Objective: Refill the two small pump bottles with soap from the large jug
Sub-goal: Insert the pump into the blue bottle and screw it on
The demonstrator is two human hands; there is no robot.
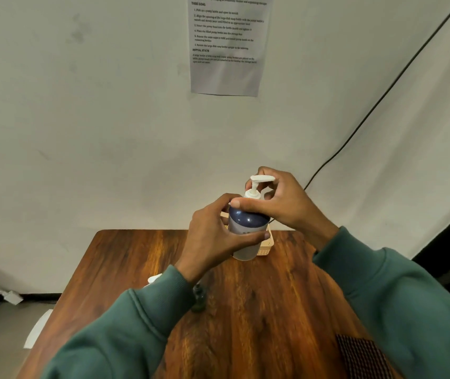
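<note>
A small pump bottle [247, 222] with a dark blue shoulder and pale body is held up above the far end of the wooden table [259, 296]. My left hand [213, 239] wraps around its body. My right hand [278, 201] grips the white pump head [258, 186] at the collar. Under my left sleeve, a second small dark bottle [199, 299] stands on the table, mostly hidden. A white object [154, 279] peeks out beside that sleeve; I cannot tell what it is. The large jug is not in view.
A beige slotted storage basket [266, 246] sits at the table's far edge, behind the held bottle. A printed sheet [226, 45] hangs on the wall, and a black cable [369, 113] runs down it. Paper scraps [37, 329] lie on the floor at left.
</note>
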